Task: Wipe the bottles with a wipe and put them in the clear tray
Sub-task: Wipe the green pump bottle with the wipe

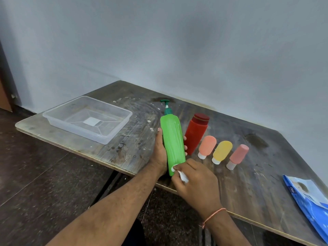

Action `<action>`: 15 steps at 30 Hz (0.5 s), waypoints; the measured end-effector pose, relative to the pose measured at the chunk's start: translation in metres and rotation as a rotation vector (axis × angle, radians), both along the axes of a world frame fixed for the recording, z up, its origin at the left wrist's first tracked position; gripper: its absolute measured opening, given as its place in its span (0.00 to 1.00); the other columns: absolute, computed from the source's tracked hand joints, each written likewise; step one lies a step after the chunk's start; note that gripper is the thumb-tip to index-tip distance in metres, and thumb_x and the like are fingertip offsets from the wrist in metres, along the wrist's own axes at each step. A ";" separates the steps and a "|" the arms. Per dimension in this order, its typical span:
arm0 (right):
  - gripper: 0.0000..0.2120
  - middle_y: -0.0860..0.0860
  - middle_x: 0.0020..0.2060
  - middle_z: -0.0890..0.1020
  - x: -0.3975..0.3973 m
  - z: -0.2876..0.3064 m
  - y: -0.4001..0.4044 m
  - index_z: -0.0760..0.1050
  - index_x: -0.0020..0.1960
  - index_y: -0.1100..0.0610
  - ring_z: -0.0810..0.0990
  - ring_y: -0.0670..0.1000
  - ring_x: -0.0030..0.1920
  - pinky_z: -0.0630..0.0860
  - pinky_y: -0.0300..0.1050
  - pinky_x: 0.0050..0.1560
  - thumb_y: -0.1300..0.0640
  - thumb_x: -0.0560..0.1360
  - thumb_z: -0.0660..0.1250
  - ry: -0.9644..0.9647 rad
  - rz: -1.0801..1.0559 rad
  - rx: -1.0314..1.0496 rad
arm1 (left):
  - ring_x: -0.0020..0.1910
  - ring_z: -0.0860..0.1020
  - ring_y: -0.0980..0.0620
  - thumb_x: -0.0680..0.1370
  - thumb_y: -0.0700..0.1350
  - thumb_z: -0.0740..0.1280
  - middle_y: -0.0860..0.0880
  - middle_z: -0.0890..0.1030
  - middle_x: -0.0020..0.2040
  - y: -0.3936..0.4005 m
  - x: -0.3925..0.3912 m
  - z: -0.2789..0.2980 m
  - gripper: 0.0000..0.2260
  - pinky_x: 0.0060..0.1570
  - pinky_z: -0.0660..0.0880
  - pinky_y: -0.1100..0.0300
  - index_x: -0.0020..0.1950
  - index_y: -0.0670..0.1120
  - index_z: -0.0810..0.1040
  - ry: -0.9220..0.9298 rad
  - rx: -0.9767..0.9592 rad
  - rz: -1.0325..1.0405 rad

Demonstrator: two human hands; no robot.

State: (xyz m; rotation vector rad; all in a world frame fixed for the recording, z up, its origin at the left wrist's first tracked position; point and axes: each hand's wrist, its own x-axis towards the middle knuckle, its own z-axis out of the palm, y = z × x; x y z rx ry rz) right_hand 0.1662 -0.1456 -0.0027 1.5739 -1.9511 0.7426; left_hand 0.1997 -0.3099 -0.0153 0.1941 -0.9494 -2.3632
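My left hand [159, 153] grips a tall green pump bottle [172, 139] around its lower half, holding it tilted above the table's front edge. My right hand [197, 180] pinches a crumpled white wipe [181, 174] and presses it against the bottle's base. To the right a red bottle [195, 134], an orange tube [206, 146], a yellow tube [221, 151] and a pink bottle [237, 156] lie in a row. The clear tray [58, 118] sits at the table's left end, with no bottles in it.
A blue wipes packet [308, 201] lies at the table's right front edge. The dark wooden table [124, 142] backs onto a pale wall, and its surface is stained and speckled. Dark floor lies below the front edge.
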 end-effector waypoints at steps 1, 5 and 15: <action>0.05 0.44 0.42 0.83 -0.002 0.002 0.000 0.87 0.48 0.49 0.81 0.49 0.40 0.78 0.46 0.37 0.51 0.75 0.72 -0.008 -0.019 -0.017 | 0.41 0.80 0.43 0.78 0.77 0.49 0.38 0.82 0.46 0.001 0.000 0.001 0.45 0.43 0.77 0.51 0.58 0.37 0.83 -0.007 -0.003 0.017; 0.07 0.45 0.44 0.84 -0.001 0.004 -0.007 0.87 0.52 0.49 0.81 0.49 0.40 0.79 0.46 0.38 0.52 0.77 0.72 -0.021 -0.044 -0.041 | 0.40 0.81 0.45 0.80 0.74 0.46 0.40 0.83 0.46 0.006 0.003 0.008 0.42 0.41 0.78 0.52 0.49 0.43 0.88 -0.003 -0.005 0.039; 0.06 0.46 0.43 0.83 0.008 0.004 -0.011 0.87 0.51 0.49 0.81 0.50 0.40 0.78 0.47 0.36 0.52 0.77 0.71 0.011 -0.058 -0.043 | 0.38 0.81 0.44 0.81 0.73 0.46 0.40 0.82 0.44 0.011 0.004 0.012 0.41 0.38 0.79 0.54 0.46 0.43 0.87 0.009 0.014 0.066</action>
